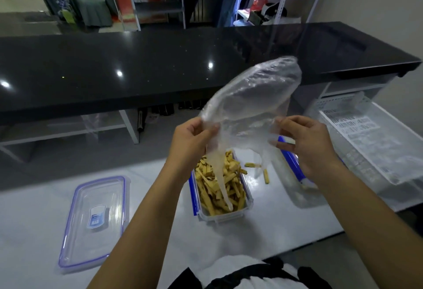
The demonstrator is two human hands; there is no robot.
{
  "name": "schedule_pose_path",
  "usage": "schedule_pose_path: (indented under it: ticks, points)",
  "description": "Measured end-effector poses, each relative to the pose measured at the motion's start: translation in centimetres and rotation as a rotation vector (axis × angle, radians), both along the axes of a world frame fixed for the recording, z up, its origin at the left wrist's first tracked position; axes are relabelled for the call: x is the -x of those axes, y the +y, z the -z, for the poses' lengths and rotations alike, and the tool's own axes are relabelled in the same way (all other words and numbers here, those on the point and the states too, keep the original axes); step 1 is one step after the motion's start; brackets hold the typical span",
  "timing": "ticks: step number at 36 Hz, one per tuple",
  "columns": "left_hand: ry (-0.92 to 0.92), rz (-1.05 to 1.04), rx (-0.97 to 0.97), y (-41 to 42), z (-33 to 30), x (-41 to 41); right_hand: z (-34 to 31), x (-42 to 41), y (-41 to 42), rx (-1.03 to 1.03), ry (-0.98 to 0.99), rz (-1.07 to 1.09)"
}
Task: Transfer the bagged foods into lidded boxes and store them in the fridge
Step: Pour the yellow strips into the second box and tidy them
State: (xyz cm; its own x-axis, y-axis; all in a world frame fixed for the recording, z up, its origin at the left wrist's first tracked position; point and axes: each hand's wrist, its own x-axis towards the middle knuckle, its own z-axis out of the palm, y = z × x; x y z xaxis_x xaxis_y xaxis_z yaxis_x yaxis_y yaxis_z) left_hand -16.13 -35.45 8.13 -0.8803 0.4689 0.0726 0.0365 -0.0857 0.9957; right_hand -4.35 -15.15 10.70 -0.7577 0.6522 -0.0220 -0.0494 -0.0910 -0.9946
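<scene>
Both hands hold a clear plastic bag [254,96] upside down above the white table. My left hand [192,142] pinches one side of its mouth and my right hand [306,142] pinches the other. The bag looks empty and puffs upward. Under it stands an open clear box [248,210] with blue clips, filled with yellow food sticks [219,185]. A twisted strip of the bag hangs down onto the sticks. Two loose sticks [266,175] lie on the table right of the box. The box's clear lid [96,222] with blue rim lies flat at the left.
A second clear box with blue clip [295,167] sits right of the filled one, partly behind my right hand. A white perforated tray [370,142] lies at the far right. A long black counter [160,68] runs across behind the white table [286,227].
</scene>
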Motion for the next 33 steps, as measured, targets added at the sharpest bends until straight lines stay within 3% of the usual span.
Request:
schedule_pose_path:
  ticks: [5,9,20,25,30,33]
  points:
    - [0.162,-0.079,-0.011,2.3,0.6,-1.6,-0.1,-2.2,2.1,-0.02,-0.042,0.075]
    - [0.175,-0.051,-0.123,5.6,0.1,-3.6,-0.6,-5.3,4.7,-0.062,-0.084,0.188]
    - [0.176,0.231,-0.186,20.2,0.6,-11.1,-3.3,-15.3,16.8,-0.207,-0.272,0.479]
    - [0.292,0.292,-0.039,27.3,-0.1,-13.4,-4.2,-17.6,25.6,-0.245,-0.384,0.487]
    - [0.486,0.326,0.31,34.2,-0.1,-14.3,-4.0,-17.3,35.1,-0.43,-0.531,0.368]
    - [0.71,0.27,0.525,38.8,0.7,-14.2,-2.6,-16.4,39.2,-0.586,-0.607,0.289]
